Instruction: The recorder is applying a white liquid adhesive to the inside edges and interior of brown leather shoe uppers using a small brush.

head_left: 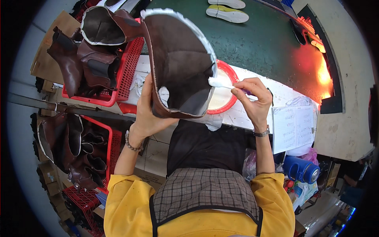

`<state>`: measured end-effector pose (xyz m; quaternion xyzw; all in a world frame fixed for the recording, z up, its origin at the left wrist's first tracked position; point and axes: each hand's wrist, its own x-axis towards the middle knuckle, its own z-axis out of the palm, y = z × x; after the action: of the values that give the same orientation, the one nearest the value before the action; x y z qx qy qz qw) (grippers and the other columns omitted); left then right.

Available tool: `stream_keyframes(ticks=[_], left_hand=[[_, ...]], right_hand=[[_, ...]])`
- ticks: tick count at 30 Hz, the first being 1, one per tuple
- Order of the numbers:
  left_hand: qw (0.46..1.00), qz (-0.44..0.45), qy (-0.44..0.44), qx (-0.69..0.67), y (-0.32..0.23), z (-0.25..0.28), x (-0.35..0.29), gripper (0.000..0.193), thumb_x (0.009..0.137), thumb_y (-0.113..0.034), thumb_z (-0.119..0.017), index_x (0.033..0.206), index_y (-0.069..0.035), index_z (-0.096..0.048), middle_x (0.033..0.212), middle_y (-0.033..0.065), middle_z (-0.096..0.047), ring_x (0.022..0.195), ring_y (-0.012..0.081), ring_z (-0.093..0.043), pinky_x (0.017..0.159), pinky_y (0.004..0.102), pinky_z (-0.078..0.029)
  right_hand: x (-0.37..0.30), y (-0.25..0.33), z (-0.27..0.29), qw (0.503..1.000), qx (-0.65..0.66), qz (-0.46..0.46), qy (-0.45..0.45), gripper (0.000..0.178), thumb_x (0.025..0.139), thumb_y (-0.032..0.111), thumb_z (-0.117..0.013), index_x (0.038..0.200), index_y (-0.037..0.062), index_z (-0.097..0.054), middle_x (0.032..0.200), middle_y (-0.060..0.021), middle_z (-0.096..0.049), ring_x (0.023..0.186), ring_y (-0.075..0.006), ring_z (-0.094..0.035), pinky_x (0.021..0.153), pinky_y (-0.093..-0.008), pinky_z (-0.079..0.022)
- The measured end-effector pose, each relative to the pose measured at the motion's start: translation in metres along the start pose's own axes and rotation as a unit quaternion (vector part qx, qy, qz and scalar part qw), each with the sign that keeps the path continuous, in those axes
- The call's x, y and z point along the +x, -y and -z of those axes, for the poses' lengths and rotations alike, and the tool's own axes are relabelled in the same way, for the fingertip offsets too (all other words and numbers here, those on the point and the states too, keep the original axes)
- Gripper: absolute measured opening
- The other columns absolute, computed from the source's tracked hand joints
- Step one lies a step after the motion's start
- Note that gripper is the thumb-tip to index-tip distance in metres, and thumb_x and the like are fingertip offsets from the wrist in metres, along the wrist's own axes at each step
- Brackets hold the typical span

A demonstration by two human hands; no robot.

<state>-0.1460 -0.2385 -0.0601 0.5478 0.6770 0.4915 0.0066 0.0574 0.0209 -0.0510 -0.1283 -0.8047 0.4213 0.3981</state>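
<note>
A brown leather boot upper (177, 47) is held up in front of me, its open underside and dark lining facing me. My left hand (149, 114) grips its lower left side, thumb and fingers closed round it. White paste coats its edge along the top and right. My right hand (254, 96) pinches a small brush (223, 83) with a white, paste-covered head, which meets the upper's right edge. Partly hidden behind the upper, a red-rimmed bowl (232, 103) of creamy white paste stands on the white work surface.
At left, a red basket (132, 59) holds several brown boot uppers; a second red basket (114, 152) of them sits lower. A green conveyor belt (256, 47) carries pale soles toward a glowing orange heater (324, 77). A notebook (294, 126) and blue flask (302, 170) are at right.
</note>
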Motion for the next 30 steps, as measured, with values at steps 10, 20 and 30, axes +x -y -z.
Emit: stream_keyframes(ticks=[10,20,30], left_hand=[[0.964,-0.215,-0.107,0.118,0.009,-0.02,0.049,0.086,0.066,-0.009,-0.089,0.138,-0.006,-0.042,0.132,0.0221,-0.054,0.117,0.0444,-0.054,0.098,0.0523,-0.045],[0.951,-0.191,-0.092,0.225,0.018,-0.02,0.052,0.072,0.061,-0.011,-0.088,0.124,-0.006,-0.055,0.131,0.0184,-0.055,0.122,0.0392,-0.055,0.111,0.0551,-0.036],[0.942,0.1,0.068,-0.312,0.028,0.056,0.009,0.128,0.06,-0.013,-0.089,0.162,0.001,-0.014,0.158,0.0202,-0.038,0.141,0.0265,-0.046,0.12,0.0382,-0.034]], right_hand=[[-0.013,0.008,0.01,0.999,-0.026,0.036,0.013,0.019,0.078,0.0,-0.086,0.095,0.0016,-0.078,0.092,-0.0063,-0.071,0.08,-0.0115,-0.066,0.068,-0.023,-0.053],[-0.017,0.026,0.008,0.994,0.017,-0.035,0.1,0.012,0.081,0.004,-0.083,0.092,0.0033,-0.079,0.085,-0.0034,-0.071,0.072,-0.01,-0.066,0.06,-0.022,-0.049],[0.007,-0.054,0.0,0.884,-0.441,0.049,0.147,0.011,0.085,0.022,-0.077,0.088,0.0115,-0.079,0.083,-0.0038,-0.071,0.068,-0.0222,-0.067,0.06,-0.0338,-0.051]])
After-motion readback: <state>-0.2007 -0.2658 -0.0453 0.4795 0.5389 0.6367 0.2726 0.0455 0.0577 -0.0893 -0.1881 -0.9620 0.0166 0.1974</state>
